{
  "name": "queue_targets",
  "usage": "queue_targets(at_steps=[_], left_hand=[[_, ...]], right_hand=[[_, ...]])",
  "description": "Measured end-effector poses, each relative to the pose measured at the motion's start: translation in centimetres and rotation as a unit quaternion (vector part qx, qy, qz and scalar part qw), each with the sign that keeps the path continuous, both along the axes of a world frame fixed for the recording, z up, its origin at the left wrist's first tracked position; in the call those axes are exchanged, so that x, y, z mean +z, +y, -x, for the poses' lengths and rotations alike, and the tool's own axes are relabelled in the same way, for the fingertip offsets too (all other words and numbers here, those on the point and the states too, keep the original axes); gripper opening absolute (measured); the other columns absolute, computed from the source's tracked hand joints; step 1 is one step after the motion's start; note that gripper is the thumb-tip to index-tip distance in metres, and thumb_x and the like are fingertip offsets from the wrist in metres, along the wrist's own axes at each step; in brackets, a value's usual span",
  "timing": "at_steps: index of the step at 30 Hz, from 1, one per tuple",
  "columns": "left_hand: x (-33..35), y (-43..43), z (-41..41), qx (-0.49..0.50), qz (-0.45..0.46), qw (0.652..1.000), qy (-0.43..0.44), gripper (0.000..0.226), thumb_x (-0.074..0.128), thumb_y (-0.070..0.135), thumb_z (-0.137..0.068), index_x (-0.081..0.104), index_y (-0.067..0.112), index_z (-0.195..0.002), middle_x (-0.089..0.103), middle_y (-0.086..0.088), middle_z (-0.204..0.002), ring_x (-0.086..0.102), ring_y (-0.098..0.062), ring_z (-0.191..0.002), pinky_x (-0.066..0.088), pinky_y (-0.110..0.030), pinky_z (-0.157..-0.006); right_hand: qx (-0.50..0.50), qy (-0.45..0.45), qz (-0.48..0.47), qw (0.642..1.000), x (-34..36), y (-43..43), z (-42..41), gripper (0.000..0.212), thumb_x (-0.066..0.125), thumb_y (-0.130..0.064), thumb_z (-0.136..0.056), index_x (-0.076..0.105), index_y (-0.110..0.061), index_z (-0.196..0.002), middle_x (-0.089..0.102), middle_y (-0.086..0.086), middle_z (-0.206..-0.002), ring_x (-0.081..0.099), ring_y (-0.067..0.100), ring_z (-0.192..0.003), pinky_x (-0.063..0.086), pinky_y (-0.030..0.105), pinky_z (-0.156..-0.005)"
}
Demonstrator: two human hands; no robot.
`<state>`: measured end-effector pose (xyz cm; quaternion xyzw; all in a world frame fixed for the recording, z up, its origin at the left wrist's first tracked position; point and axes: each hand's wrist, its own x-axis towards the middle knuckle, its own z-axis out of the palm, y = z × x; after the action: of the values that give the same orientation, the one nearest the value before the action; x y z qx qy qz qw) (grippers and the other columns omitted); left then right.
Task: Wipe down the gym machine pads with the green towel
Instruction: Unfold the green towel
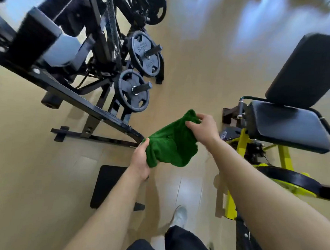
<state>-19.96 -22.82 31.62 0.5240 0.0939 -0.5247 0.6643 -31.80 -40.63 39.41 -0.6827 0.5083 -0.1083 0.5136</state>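
Note:
The green towel (172,142) hangs bunched in mid-air between both hands, above the floor. My left hand (140,161) grips its lower left edge. My right hand (201,129) pinches its upper right corner. To the right stands a yellow-framed machine with a dark seat pad (285,125) and a tilted black back pad (306,70). Neither hand touches a pad. At the upper left a black machine carries a dark pad (35,36) with a grey end.
Two black weight plates (144,53) (131,90) sit on pegs of the black frame (77,95) at the left. A black floor mat (107,186) lies below my left arm. My leg and white shoe (179,217) stand on the tan floor.

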Motion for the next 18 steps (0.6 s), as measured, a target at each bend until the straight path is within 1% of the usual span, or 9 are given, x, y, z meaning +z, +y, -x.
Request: queue_targets(at_steps=[2,4,5,7,9,11,14,16,18], left_hand=[[0.9,1.3,0.7,-0.012,0.028,0.998,0.061,0.067,0.031,0.061,-0.103,0.059,0.011,-0.139,0.067,-0.02,-0.132,0.063,-0.036,-0.123,0.051,-0.049,-0.101],[1.3,3.6,0.5,-0.011,0.039,0.996,0.081,0.077,0.037,0.071,-0.096,0.066,0.008,-0.13,0.07,-0.023,-0.125,0.067,-0.038,-0.117,0.051,-0.053,-0.099],[1.1,5.1,0.1,-0.016,0.026,0.997,0.067,0.075,0.04,0.069,-0.096,0.067,0.007,-0.127,0.072,-0.023,-0.121,0.07,-0.036,-0.112,0.055,-0.05,-0.094],[0.3,8.5,-1.3,-0.048,-0.006,0.998,0.035,0.055,0.047,0.052,-0.101,0.065,0.009,-0.129,0.074,-0.018,-0.118,0.073,-0.031,-0.106,0.059,-0.042,-0.083],[-0.7,12.0,-3.0,-0.059,-0.029,0.997,0.04,0.042,0.056,0.033,-0.1,0.064,0.008,-0.133,0.073,-0.017,-0.122,0.071,-0.033,-0.11,0.058,-0.044,-0.088],[-1.2,15.2,-4.7,-0.074,-0.004,0.995,0.066,0.04,0.056,0.026,-0.1,0.063,0.006,-0.133,0.07,-0.019,-0.128,0.067,-0.037,-0.118,0.053,-0.049,-0.1],[-2.5,19.6,-6.8,-0.074,0.019,0.991,0.107,0.044,0.051,0.026,-0.1,0.062,0.001,-0.134,0.065,-0.023,-0.134,0.06,-0.04,-0.127,0.043,-0.054,-0.111],[-4.3,22.1,-8.1,-0.075,0.017,0.99,0.116,0.048,0.05,0.027,-0.099,0.06,0.001,-0.137,0.062,-0.025,-0.137,0.057,-0.041,-0.13,0.038,-0.056,-0.115],[-6.5,23.7,-9.2,-0.074,-0.052,0.993,0.08,0.042,0.055,0.025,-0.096,0.066,0.003,-0.13,0.066,-0.026,-0.131,0.061,-0.044,-0.124,0.043,-0.061,-0.11]], right_hand=[[0.159,0.039,0.005,0.987,0.2,5.9,-2.1,0.032,0.072,-0.034,-0.09,0.073,-0.021,-0.119,0.075,0.001,-0.106,0.071,0.016,-0.093,0.061,0.034,-0.085],[0.294,0.102,-0.035,0.95,0.2,10.9,-3.9,0.036,0.064,-0.052,-0.092,0.076,-0.022,-0.107,0.077,0.0,-0.098,0.072,0.014,-0.084,0.062,0.033,-0.079],[0.285,0.108,-0.034,0.952,-0.2,12.6,-4.6,0.042,0.058,-0.055,-0.095,0.078,-0.018,-0.098,0.078,0.002,-0.092,0.074,0.017,-0.078,0.063,0.036,-0.075],[0.143,0.065,0.0,0.988,-1.1,14.5,-5.3,0.035,0.053,-0.039,-0.097,0.076,-0.014,-0.089,0.077,0.002,-0.082,0.074,0.023,-0.074,0.063,0.044,-0.073],[0.03,0.046,0.036,0.998,-2.9,15.5,-5.3,0.022,0.055,-0.025,-0.095,0.075,-0.017,-0.101,0.075,-0.002,-0.092,0.071,0.023,-0.088,0.058,0.038,-0.078],[0.059,0.029,-0.084,0.994,-4.7,17.6,-5.3,0.033,0.063,-0.029,-0.095,0.068,-0.017,-0.125,0.067,-0.003,-0.117,0.061,0.017,-0.115,0.048,0.028,-0.091],[0.133,-0.034,-0.372,0.918,-8.3,22.0,-5.5,0.058,0.066,-0.055,-0.088,0.061,-0.022,-0.136,0.067,-0.002,-0.134,0.059,0.018,-0.129,0.044,0.038,-0.107],[0.131,-0.052,-0.442,0.886,-10.4,24.7,-6.0,0.054,0.069,-0.045,-0.09,0.062,-0.012,-0.132,0.072,0.009,-0.126,0.069,0.024,-0.116,0.055,0.037,-0.096],[0.105,-0.041,-0.417,0.902,-12.4,26.8,-6.7,0.029,0.073,-0.023,-0.093,0.067,-0.007,-0.117,0.078,0.011,-0.107,0.077,0.022,-0.094,0.061,0.03,-0.074]])
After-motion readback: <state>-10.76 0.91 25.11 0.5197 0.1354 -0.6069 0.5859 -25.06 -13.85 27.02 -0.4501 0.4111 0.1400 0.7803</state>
